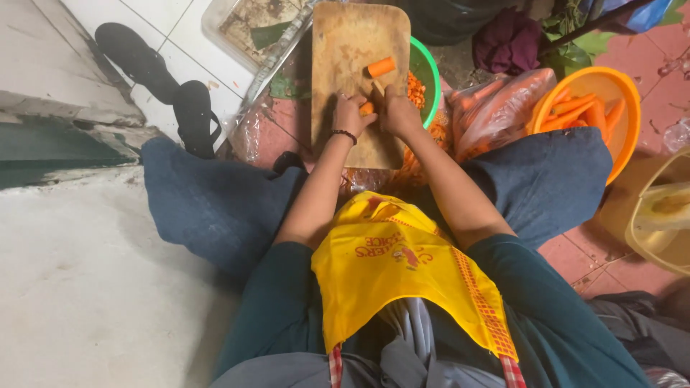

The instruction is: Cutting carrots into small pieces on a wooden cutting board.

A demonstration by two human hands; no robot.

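A wooden cutting board [356,43] lies on the floor in front of my knees. My left hand [350,115] pins a small carrot piece [366,108] against the board. My right hand [397,111] grips a knife handle, its blade [376,88] pointing away between the two carrot parts. A second, thicker carrot chunk [382,67] rests on the board just beyond the blade. I wear a black bracelet on the left wrist.
A green bowl [429,65] with cut carrot sits behind the board's right edge. An orange basin [629,108] of peeled carrots and a plastic bag of carrots [496,100] lie to the right. Black sandals [194,115] and a tray [251,29] are at left.
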